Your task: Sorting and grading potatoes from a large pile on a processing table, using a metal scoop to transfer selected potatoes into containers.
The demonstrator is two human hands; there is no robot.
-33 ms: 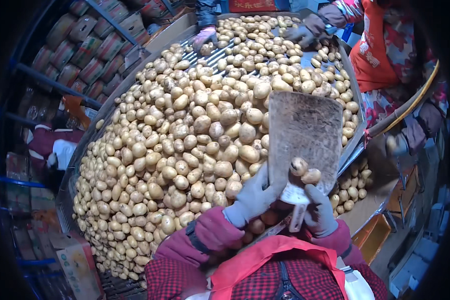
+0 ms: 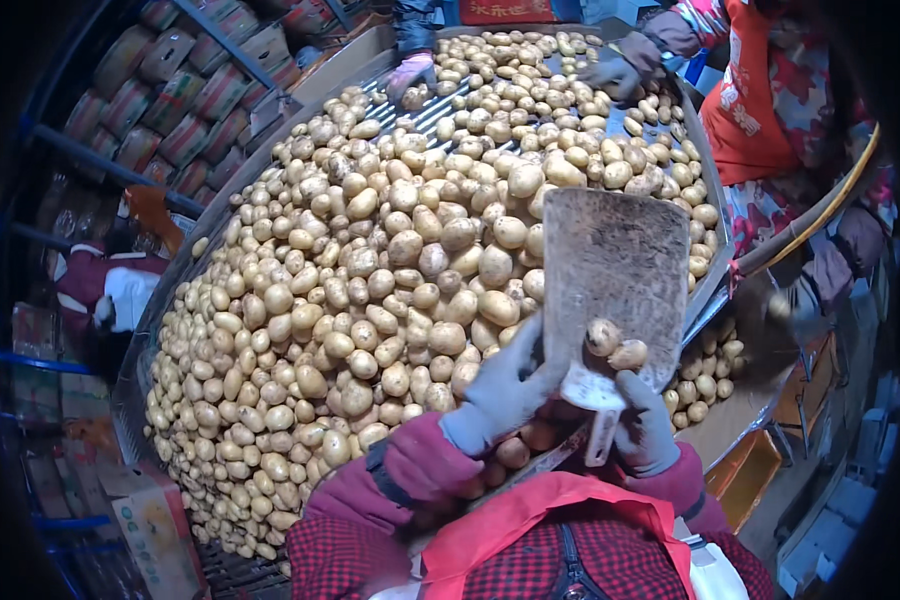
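I hold a white, dirt-stained scoop (image 2: 625, 265) over the right side of a large heap of potatoes (image 2: 370, 290). Two potatoes (image 2: 602, 337) rest in its lower part, close to the short handle (image 2: 600, 437). My left hand (image 2: 505, 385), in a grey glove, grips the scoop's left edge, the fingers partly hidden beneath it. On the right, my gloved right hand (image 2: 646, 425) is closed at the scoop's lower corner beside the handle, with its thumb near the second potato.
A metal-sided sorting table (image 2: 708, 150) holds the heap. Across it, one co-worker's hand (image 2: 412, 75) and another's gloved hand (image 2: 615, 75) reach among potatoes. More potatoes (image 2: 705, 375) lie below at right. Stacked cartons (image 2: 185, 130) stand at left, and an open box (image 2: 745, 475) lower right.
The scoop, the two potatoes and both my hands have shifted slightly right and down. The far-right co-worker's gloved hand on the table has moved a little to the right.
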